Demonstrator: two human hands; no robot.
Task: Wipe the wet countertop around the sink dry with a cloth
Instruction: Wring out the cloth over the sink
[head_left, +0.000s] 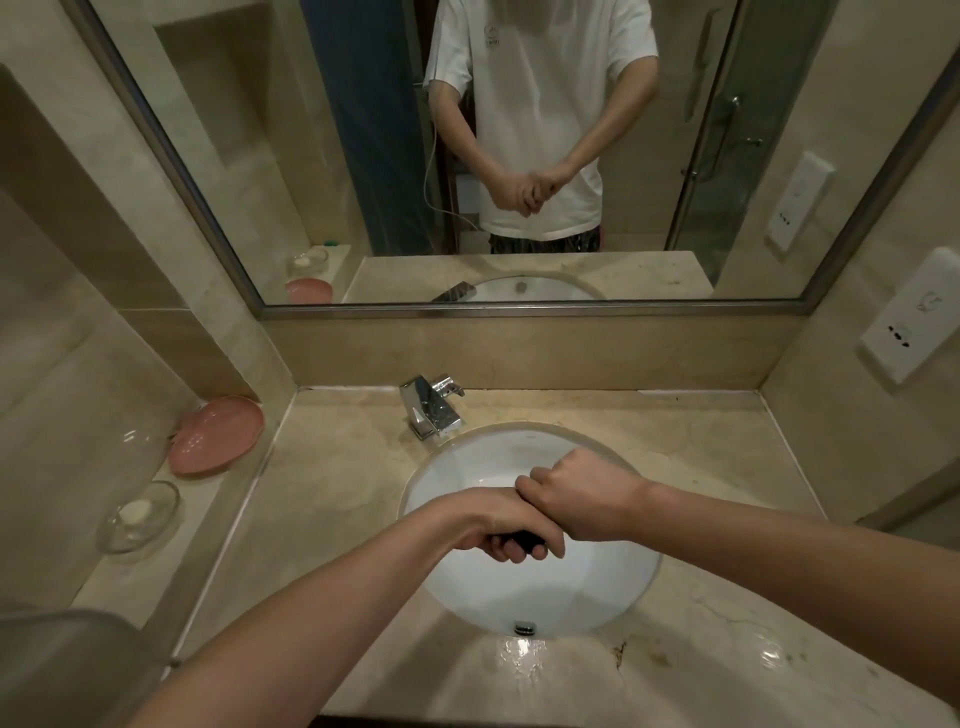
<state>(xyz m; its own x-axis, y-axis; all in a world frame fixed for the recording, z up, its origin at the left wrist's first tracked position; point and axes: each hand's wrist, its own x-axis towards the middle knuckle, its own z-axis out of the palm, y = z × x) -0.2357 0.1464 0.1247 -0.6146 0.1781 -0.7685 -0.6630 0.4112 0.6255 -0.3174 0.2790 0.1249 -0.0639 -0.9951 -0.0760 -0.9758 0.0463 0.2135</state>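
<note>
Both hands meet over the white oval undermount sink set in the beige marble table. The left hand has its fingers curled tight round a small dark cloth, of which only a bunched sliver shows under the knuckles; the right hand is closed into a fist just beside and above it, touching the left wrist, and I cannot tell whether it holds an end of the cloth too. The pose suggests wringing. The cloth looks soft, light and limp, likely damp, so it should fold or ball up easily; taking it flat under the palm with fingers spread would probably cover more surface than a pinch at a corner. Water glints on the table's near rim, in front of the sink overflow slot, and at the near right. A chrome square tap stands behind the sink. The white wall socket plate and the shirt reflected in the mirror carry small marks, too blurred to read.
</note>
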